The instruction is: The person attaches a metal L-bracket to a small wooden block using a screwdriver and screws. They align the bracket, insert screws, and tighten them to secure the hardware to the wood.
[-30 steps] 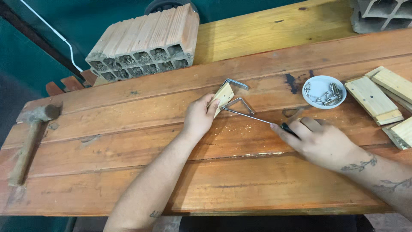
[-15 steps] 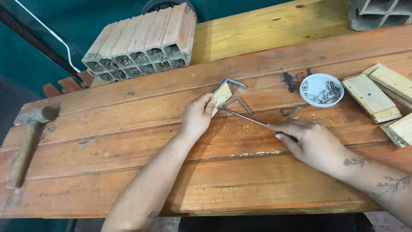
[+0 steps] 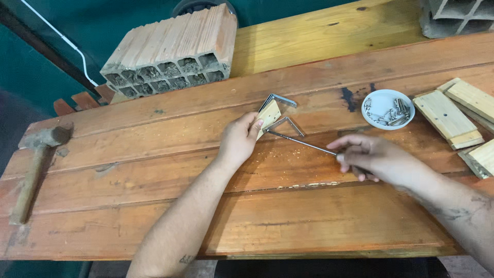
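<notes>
Mid-frame on the counter (image 3: 154,170), my left hand (image 3: 239,141) pins the block (image 3: 269,114) with its brackets (image 3: 280,98); my right hand (image 3: 378,159) grips the screwdriver (image 3: 301,143), tip at a bracket. Fastening looks underway; screws remain in the bowl (image 3: 387,109).

Even, fairly bright light falls on the desk (image 3: 154,170); shadows are soft, the upper left dim, focus sharp throughout.

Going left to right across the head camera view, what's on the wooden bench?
hammer → hollow clay brick → left hand holding a small wood block → screwdriver shaft → right hand → white dish of screws → wood pieces
</notes>
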